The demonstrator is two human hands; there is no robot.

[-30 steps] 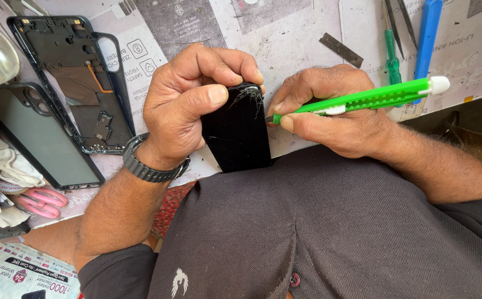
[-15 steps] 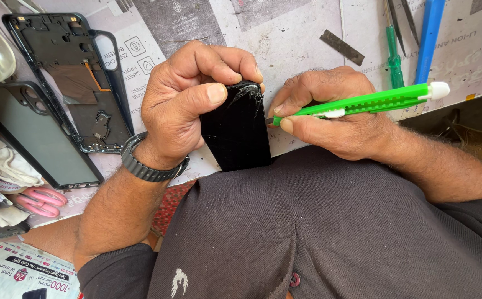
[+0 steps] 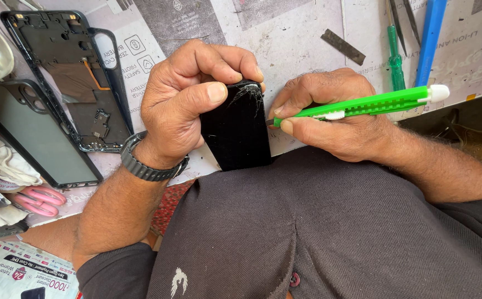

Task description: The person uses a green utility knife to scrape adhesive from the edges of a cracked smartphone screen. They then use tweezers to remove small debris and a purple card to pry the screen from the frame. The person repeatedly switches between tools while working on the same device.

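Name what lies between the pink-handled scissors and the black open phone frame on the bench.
In the head view, a dark phone back cover lies between the pink-handled scissors and the black open phone frame.

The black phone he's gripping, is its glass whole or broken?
Broken: the phone shows white cracks spreading from its top corner, beside the green cutter tip.

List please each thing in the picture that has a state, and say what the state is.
black phone: upright on its edge, glass cracked at the top corner
left hand: gripping the phone
right hand: holding the green cutter
green cutter: tip at the phone's side edge
phone frame: open, insides showing
phone back cover: lying flat
pink scissors: closed, lying flat
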